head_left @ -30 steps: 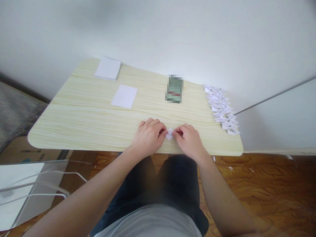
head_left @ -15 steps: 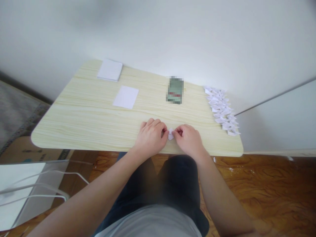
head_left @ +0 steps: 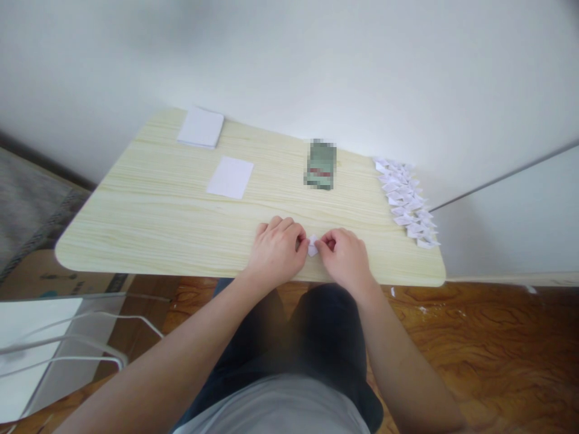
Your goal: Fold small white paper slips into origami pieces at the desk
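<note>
Between my two hands, near the table's front edge, is a small piece of folded white paper [head_left: 313, 246]. My left hand [head_left: 281, 248] pinches its left side between thumb and forefinger, the other fingers curled. From the right, my right hand [head_left: 344, 253] pinches the opposite side in the same way. The fingertips hide part of the folds. Up and to the left lies a single white paper sheet [head_left: 230, 178], flat on the table. Several folded white paper pieces [head_left: 404, 202] with pointed tips are crowded in rows along the table's right end.
A stack of white paper [head_left: 201, 128] lies at the back left of the pale wooden table [head_left: 149, 211]. A blurred-out green object [head_left: 321, 166] lies toward the back middle. The wall [head_left: 289, 66] borders the far edge. White cables [head_left: 104, 349] and a cardboard box [head_left: 58, 277] are below left.
</note>
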The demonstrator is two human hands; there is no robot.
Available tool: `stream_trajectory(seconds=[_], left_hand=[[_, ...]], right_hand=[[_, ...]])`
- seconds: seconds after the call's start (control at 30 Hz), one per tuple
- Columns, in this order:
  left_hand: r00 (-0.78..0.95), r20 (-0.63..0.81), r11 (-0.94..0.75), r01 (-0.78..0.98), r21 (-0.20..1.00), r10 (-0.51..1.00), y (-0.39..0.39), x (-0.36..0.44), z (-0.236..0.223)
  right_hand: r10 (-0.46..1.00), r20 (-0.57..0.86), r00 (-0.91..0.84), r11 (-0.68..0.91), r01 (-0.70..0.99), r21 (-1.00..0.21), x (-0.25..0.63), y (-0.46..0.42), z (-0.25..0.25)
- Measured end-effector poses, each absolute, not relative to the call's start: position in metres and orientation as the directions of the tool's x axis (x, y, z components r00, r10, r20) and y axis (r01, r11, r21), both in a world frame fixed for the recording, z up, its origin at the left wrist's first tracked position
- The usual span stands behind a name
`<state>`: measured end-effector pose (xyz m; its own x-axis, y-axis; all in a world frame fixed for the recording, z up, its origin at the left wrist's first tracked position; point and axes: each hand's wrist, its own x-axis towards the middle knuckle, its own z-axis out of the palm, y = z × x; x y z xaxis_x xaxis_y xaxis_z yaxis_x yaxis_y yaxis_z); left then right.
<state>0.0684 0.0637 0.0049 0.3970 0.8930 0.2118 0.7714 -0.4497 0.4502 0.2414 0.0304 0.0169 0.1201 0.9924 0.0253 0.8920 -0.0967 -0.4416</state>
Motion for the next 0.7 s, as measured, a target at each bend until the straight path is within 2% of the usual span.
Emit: stream_trajectory(seconds=[0.17,0.3,0.5,0.7], left_hand=[[0.398,0.188,-0.437,0.755,0.49,0.898,0.066,0.066,0.005],[0.403,0.181,-0.434,0.724,0.537,0.897,0.067,0.063,0.005],[0.446,0.204,-0.484,0.718,0.5,0.872,0.067,0.062,0.006],[0.532,0.154,-0.535,0.699,0.474,0.833,0.073,0.068,0.017]], right_hand=[[0.989,0.038,0.141,-0.095,0.823,-0.56,0.246,0.026,0.014],[0.989,0.084,0.119,-0.047,0.807,-0.588,0.249,0.02,0.011],[0.978,0.175,0.109,0.018,0.801,-0.598,0.248,0.013,0.005],[0.957,0.243,0.156,0.041,0.76,-0.648,0.249,0.01,-0.006]])
